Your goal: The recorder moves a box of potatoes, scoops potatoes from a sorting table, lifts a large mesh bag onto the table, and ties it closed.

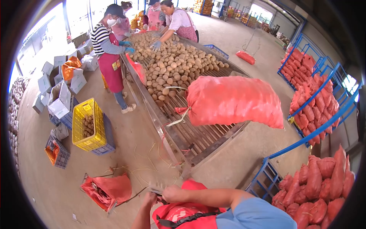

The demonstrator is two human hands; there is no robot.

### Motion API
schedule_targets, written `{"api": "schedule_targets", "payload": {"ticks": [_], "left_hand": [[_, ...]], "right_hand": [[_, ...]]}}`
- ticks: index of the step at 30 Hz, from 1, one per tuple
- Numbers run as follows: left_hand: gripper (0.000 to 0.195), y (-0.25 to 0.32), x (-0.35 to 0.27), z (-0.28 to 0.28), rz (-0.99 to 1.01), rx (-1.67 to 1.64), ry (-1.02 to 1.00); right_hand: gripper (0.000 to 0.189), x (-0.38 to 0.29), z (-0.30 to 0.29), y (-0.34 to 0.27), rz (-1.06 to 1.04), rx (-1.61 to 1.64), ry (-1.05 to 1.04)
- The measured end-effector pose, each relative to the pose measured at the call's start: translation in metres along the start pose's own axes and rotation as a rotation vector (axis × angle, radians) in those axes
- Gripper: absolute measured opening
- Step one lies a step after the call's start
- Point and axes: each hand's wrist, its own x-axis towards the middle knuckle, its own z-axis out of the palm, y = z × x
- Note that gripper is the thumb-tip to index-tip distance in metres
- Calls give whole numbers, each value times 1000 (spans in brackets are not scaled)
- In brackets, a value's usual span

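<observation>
My left hand [151, 198] and my right hand [172, 193] meet in front of my red apron [186, 213]. Between them is a small grey object [156, 191], seemingly metal, with both hands closed around it. Its exact kind is blurred. Beyond my hands, a full, tied red mesh sack [231, 100] lies across the near end of a slatted sorting table [211, 140], partly overhanging the right side. Pale cord [179, 120] ties the sack's gathered neck. Loose potatoes [171, 68] cover the table behind it.
Several co-workers [108, 51] stand around the table's far end. A yellow crate [85, 126] holds some potatoes at left. A red sack on a wire frame [111, 190] is on the floor. Blue rails [303, 146] and stacked red sacks [314, 186] stand at right.
</observation>
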Motion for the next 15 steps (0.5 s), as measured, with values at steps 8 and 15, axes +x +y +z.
{"api": "schedule_targets", "payload": {"ticks": [8,15], "left_hand": [[31,74,-38,-12,-32,-906,-465],[29,83,-20,-14,176,-1105,-450]], "right_hand": [[47,-2,-34,7,432,271,11],[51,-1,-49,-17,245,466,-165]]}}
